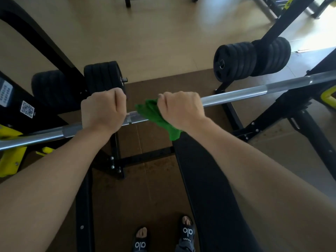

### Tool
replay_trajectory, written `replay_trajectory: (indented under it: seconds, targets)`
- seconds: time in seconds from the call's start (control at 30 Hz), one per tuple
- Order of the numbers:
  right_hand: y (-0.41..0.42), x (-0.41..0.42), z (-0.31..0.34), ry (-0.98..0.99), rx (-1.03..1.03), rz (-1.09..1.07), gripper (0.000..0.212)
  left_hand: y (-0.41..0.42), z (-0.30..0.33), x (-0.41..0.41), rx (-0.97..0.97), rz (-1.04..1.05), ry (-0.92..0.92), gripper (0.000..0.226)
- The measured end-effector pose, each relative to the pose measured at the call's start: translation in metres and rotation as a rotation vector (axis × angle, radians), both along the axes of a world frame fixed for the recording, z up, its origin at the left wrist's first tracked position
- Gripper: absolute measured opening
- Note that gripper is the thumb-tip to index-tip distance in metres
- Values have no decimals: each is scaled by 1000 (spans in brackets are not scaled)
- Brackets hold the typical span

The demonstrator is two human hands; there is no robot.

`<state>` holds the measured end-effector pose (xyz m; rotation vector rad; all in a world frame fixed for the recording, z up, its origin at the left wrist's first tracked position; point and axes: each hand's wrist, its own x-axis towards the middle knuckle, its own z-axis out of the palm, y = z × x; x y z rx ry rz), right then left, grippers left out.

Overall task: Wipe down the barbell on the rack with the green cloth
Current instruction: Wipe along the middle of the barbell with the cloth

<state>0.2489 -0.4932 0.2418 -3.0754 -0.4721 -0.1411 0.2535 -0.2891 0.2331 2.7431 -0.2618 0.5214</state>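
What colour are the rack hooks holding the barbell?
Yellow: the rack hooks under the barbell show clearly in the head view.

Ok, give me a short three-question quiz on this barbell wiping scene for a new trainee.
1. True or false: the green cloth is wrapped around the barbell under the right hand.
2. Which hand grips the bare bar: A) left hand, B) right hand?
3. Fill in: the black weight plates sit on the ____, not on the barbell.

Key: 1 true; 2 A; 3 rack.
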Motion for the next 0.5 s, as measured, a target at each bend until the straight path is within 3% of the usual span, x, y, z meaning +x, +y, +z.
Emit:
replay_trajectory:
  seconds: [0.1, 0.23, 0.4, 0.5]
  targets:
    - [-81, 13, -7, -24, -51, -209, 50, -43, 10, 15, -22, -94, -10, 52]
    - [-165, 26, -11, -32, -36, -327, 53, -110, 4, 30, -15, -91, 91, 52]
    - [-152, 23, -15, -100, -112, -419, 48, -126, -9, 33, 43, -119, 224, 61]
    - [-100, 13, -11, -37, -189, -249, 42, -125, -7, 30, 89, -124, 166, 67]
